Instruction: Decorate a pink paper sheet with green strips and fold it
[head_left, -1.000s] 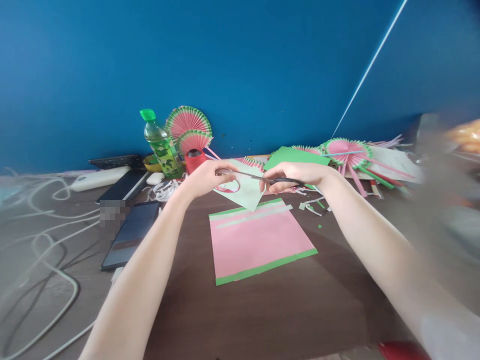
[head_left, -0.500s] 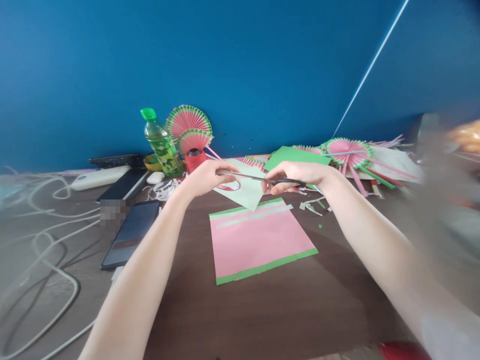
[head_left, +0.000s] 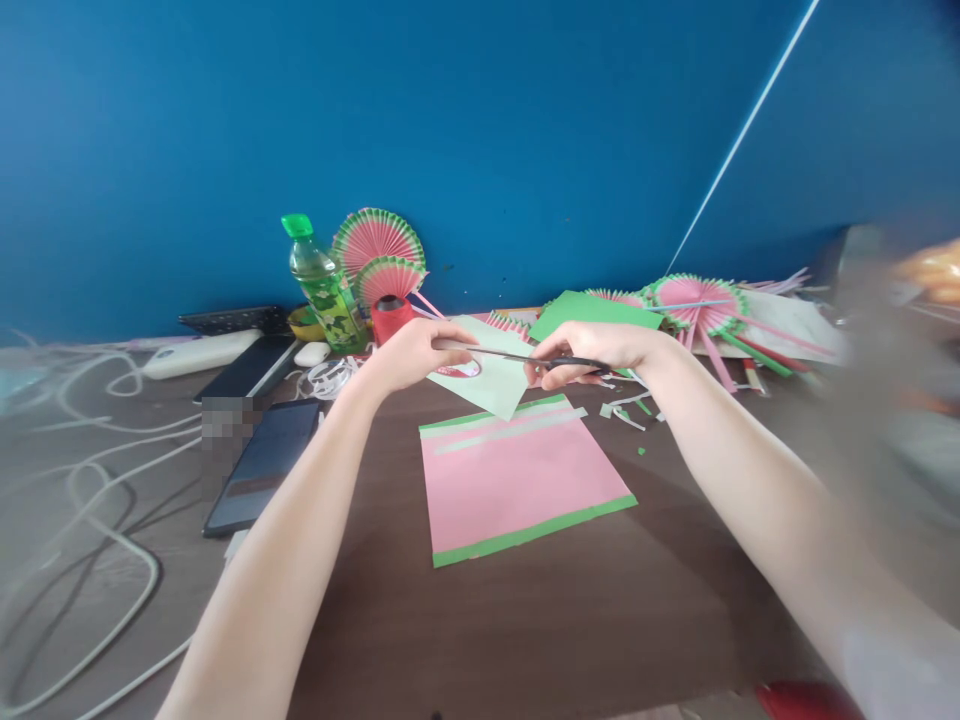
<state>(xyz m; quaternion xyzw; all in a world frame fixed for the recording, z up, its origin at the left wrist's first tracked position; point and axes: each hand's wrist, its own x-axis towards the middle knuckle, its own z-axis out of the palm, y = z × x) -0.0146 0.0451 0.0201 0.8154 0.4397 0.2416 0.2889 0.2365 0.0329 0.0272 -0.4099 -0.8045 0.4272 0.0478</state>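
A pair of scissors (head_left: 510,355) lies level between my two hands, with its black handles to the right and its blades pointing left. My right hand (head_left: 581,350) is closed round the handles. At the blade end, my left hand (head_left: 424,352) has its fingers closed on the tip. Below and behind the blades is a pale green paper (head_left: 491,385), one corner reaching over a pink sheet (head_left: 517,475) with green edges and whitish strips along its far side. A tape roll (head_left: 463,369) shows partly beneath my left fingers.
Folded pink-and-green paper fans (head_left: 379,250) lean near a green-capped bottle (head_left: 322,290); more fans (head_left: 694,300) lie at right beside a green sheet (head_left: 592,312). Paper scraps (head_left: 626,415) lie near my right wrist. A phone (head_left: 262,465) and white cables (head_left: 142,545) occupy the left.
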